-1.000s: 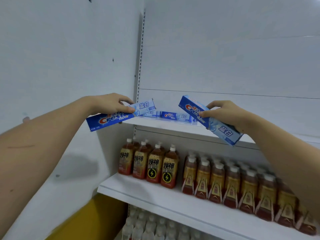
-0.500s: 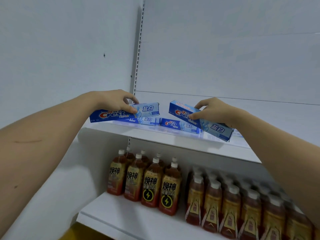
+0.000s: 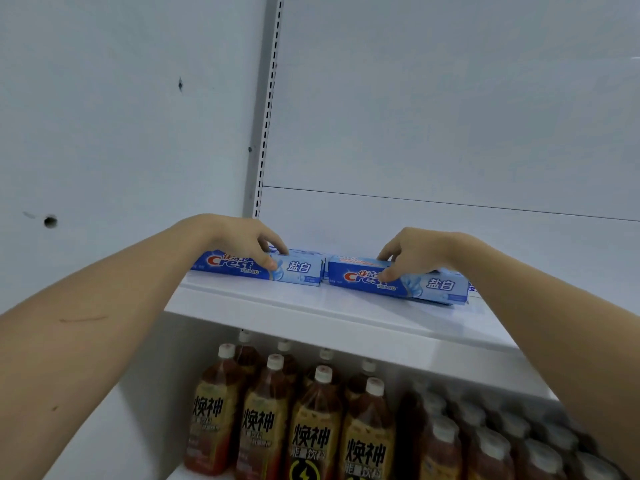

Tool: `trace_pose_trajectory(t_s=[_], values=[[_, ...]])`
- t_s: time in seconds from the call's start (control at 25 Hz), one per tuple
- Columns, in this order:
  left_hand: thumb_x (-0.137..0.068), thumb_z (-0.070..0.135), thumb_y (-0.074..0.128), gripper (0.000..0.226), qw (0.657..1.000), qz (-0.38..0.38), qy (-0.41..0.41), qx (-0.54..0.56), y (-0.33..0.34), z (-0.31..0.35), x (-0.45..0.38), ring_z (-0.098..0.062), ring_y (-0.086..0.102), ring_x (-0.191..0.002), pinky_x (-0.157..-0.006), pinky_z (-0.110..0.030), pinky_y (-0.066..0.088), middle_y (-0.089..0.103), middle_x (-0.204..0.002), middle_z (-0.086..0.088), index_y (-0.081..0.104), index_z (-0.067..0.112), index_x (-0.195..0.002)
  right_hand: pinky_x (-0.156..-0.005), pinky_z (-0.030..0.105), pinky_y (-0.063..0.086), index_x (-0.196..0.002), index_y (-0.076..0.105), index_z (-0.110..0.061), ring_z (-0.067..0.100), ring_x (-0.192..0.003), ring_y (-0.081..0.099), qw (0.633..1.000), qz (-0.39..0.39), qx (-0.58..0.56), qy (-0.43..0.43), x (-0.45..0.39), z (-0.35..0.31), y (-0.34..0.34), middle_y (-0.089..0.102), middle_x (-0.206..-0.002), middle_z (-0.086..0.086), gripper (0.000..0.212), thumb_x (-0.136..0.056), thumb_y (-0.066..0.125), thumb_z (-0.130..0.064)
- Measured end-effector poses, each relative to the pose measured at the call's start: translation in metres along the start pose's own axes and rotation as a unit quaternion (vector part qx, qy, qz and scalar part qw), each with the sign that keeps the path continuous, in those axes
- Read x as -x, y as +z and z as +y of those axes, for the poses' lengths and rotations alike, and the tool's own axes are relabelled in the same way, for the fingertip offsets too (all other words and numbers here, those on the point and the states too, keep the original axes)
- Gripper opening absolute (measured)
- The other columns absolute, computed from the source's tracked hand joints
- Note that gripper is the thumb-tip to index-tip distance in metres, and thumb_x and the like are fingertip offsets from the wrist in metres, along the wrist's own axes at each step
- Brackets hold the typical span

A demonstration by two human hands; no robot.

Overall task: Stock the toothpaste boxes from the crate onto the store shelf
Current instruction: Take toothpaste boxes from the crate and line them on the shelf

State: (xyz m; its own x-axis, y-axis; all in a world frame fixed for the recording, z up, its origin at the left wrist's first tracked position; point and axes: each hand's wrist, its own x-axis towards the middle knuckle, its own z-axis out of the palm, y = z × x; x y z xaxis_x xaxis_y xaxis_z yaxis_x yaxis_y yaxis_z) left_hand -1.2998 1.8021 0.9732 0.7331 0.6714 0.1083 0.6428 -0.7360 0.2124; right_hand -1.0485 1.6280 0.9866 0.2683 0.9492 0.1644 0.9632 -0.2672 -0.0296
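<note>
Two blue toothpaste boxes, the left box (image 3: 259,268) and the right box (image 3: 398,280), lie end to end on the white shelf (image 3: 311,317), each pinched between thumb and fingers by the left hand (image 3: 239,237) and right hand (image 3: 419,252), above rows of tea bottles (image 3: 311,420).

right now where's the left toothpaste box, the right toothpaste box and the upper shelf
left toothpaste box (image 3: 298,268): head view, pale right end of its front face.
right toothpaste box (image 3: 440,285): head view, pale right part of its front face.
upper shelf (image 3: 311,315): head view, bare front edge below the boxes.
</note>
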Motion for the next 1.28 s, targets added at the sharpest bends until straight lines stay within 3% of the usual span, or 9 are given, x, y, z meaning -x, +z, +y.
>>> trace_pose_trajectory(t_s=[0.08, 0.24, 0.44, 0.64, 0.8, 0.92, 1.12, 1.28], values=[[-0.09, 0.037, 0.068, 0.041, 1.0, -0.025, -0.003, -0.002, -0.007, 0.001, -0.002, -0.019, 0.059, -0.11, -0.091, -0.033, 0.046, 0.059, -0.117, 0.006, 0.056, 0.041, -0.129, -0.09, 0.041, 0.057, -0.125, 0.066, -0.03, 0.022, -0.095, 0.07, 1.0, -0.018, 0.019, -0.01, -0.007, 0.0, 0.003, 0.07, -0.112, -0.001, 0.04, -0.087, 0.068, -0.041], [-0.089, 0.034, 0.069, 0.043, 0.998, -0.049, -0.025, 0.013, -0.013, 0.004, 0.004, -0.021, 0.068, -0.101, -0.091, -0.041, 0.057, 0.063, -0.12, 0.003, 0.057, 0.039, -0.13, -0.093, 0.042, 0.055, -0.129, 0.063, -0.025, 0.023, -0.102, 0.067, 0.999, -0.031, 0.028, -0.007, -0.008, -0.002, 0.007, 0.068, -0.118, 0.002, 0.039, -0.092, 0.063, -0.037], [-0.091, 0.046, 0.062, 0.043, 0.998, 0.016, -0.044, -0.041, -0.006, 0.018, 0.023, -0.009, 0.066, -0.088, -0.078, -0.026, 0.055, 0.063, -0.117, 0.007, 0.057, 0.033, -0.132, -0.097, 0.04, 0.05, -0.133, 0.055, -0.023, 0.025, -0.112, 0.058, 0.999, 0.038, -0.009, -0.005, 0.002, -0.002, 0.011, 0.057, -0.132, 0.003, 0.044, -0.091, 0.063, -0.034], [-0.096, 0.048, 0.053, 0.057, 0.992, 0.086, -0.084, -0.028, 0.002, 0.04, 0.059, -0.025, 0.05, -0.126, -0.104, -0.037, 0.039, 0.046, -0.146, -0.005, 0.037, 0.031, -0.147, -0.096, 0.037, 0.046, -0.128, 0.057, -0.023, 0.023, -0.109, 0.054, 0.986, 0.155, -0.051, -0.037, 0.039, -0.003, 0.0, 0.058, -0.131, 0.004, 0.035, -0.092, 0.057, -0.027], [-0.098, 0.047, 0.049, 0.055, 0.986, 0.139, -0.091, -0.008, 0.01, 0.087, 0.117, -0.025, 0.049, -0.123, -0.098, -0.034, 0.037, 0.043, -0.149, -0.006, 0.037, 0.028, -0.149, -0.096, 0.036, 0.044, -0.128, 0.058, -0.021, 0.024, -0.112, 0.056, 0.978, 0.166, -0.109, -0.06, 0.093, -0.002, -0.005, 0.059, -0.129, 0.005, 0.034, -0.095, 0.055, -0.031], [-0.1, 0.046, 0.046, 0.053, 0.985, 0.145, -0.098, 0.003, 0.018, 0.12, 0.157, -0.025, 0.047, -0.129, -0.106, -0.035, 0.034, 0.044, -0.149, -0.007, 0.039, 0.025, -0.148, -0.09, 0.035, 0.045, -0.129, 0.057, -0.02, 0.022, -0.104, 0.056, 0.97, 0.154, -0.172, -0.082, 0.133, -0.003, -0.001, 0.062, -0.127, 0.008, 0.035, -0.098, 0.051, -0.035], [-0.1, 0.047, 0.043, 0.048, 0.968, 0.182, -0.078, 0.155, 0.044, 0.167, 0.201, -0.02, 0.045, -0.132, -0.108, -0.033, 0.032, 0.045, -0.149, -0.003, 0.047, 0.024, -0.143, -0.089, 0.032, 0.042, -0.134, 0.053, -0.016, 0.017, -0.103, 0.051, 0.938, 0.167, -0.285, -0.106, 0.193, -0.004, 0.012, 0.057, -0.132, 0.007, 0.038, -0.102, 0.042, -0.035], [-0.101, 0.056, 0.029, 0.057, 0.942, 0.184, -0.077, 0.269, 0.086, 0.199, 0.226, -0.018, 0.034, -0.141, -0.113, -0.038, 0.024, 0.041, -0.152, 0.003, 0.04, 0.027, -0.148, -0.092, 0.026, 0.035, -0.133, 0.055, -0.018, 0.012, -0.113, 0.051, 0.873, 0.175, -0.445, -0.097, 0.242, -0.014, 0.038, 0.057, -0.128, -0.003, 0.038, -0.103, 0.041, -0.037]])
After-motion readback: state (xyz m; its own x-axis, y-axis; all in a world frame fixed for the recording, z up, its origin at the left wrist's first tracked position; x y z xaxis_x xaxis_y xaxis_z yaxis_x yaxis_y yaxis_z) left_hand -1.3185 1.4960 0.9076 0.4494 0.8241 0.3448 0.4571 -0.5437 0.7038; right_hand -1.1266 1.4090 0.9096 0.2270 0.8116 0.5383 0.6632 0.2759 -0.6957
